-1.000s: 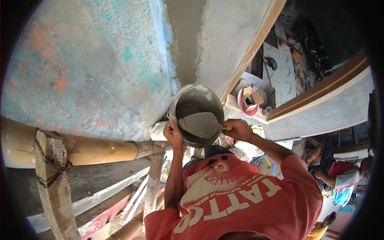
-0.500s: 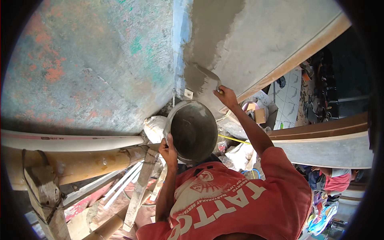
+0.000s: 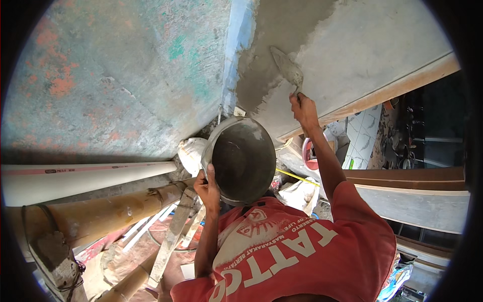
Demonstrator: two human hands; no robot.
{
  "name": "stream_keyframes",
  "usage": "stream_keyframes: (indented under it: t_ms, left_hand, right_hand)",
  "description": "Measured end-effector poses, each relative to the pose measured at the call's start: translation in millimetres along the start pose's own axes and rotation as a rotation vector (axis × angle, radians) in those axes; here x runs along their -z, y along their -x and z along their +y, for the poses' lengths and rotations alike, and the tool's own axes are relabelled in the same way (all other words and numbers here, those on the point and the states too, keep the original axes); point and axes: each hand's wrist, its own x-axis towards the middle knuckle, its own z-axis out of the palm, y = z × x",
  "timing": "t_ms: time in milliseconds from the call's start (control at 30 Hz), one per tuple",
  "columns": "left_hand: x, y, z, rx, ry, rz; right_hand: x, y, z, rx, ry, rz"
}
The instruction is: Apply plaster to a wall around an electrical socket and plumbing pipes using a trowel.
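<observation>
In front of my chest is a round dark bucket [image 3: 244, 161], tipped so that its mouth faces up toward me. My left hand [image 3: 207, 187] grips its left rim, thumb over the edge. A grey smear of mortar marks the inside near the top. My right hand [image 3: 305, 111] is closed round the handle of a pointed trowel [image 3: 288, 68]. The trowel's blade lies against or very close to a patch of wet grey mortar [image 3: 271, 35] on the wall, its tip pointing up and left.
A weathered blue-grey wall [image 3: 115, 75] meets the plastered wall [image 3: 362, 45] in a corner. Bamboo poles [image 3: 115, 214] and a white pipe [image 3: 90, 181] cross at left. A white sack [image 3: 192, 155] sits beside the bucket. A wooden edge [image 3: 392, 90] borders the plastered wall.
My right hand and the trowel have moved up and right along the wall, and the blade now shows its broad face. The left hand still holds the bucket. The view has shifted slightly.
</observation>
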Motion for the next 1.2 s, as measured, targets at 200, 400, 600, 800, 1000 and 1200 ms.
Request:
stream_keyframes:
  t_ms: [200, 400, 600, 800, 1000, 1200]
  left_hand:
    - [3, -9, 15, -0.028, -0.017, -0.021]
    - [9, -8, 20, -0.03, -0.117, 0.021]
    - [4, -8, 23, 0.017, -0.08, 0.072]
    - [5, -9, 15, 0.044, -0.097, 0.061]
    - [0, -15, 12, 0.001, -0.112, 0.038]
    - [-1, -18, 10, -0.018, -0.036, 0.062]
  right_hand:
    - [-46, -22, 21, 0.027, 0.105, -0.042]
    - [-108, -36, 43, 0.052, 0.192, -0.064]
    - [-183, -18, 98, 0.0, 0.338, -0.247]
    - [-183, -7, 82, 0.013, 0.346, -0.12]
    - [-155, -18, 52, -0.073, 0.247, -0.144]
    - [-71, -15, 0, -0.006, 0.117, -0.011]
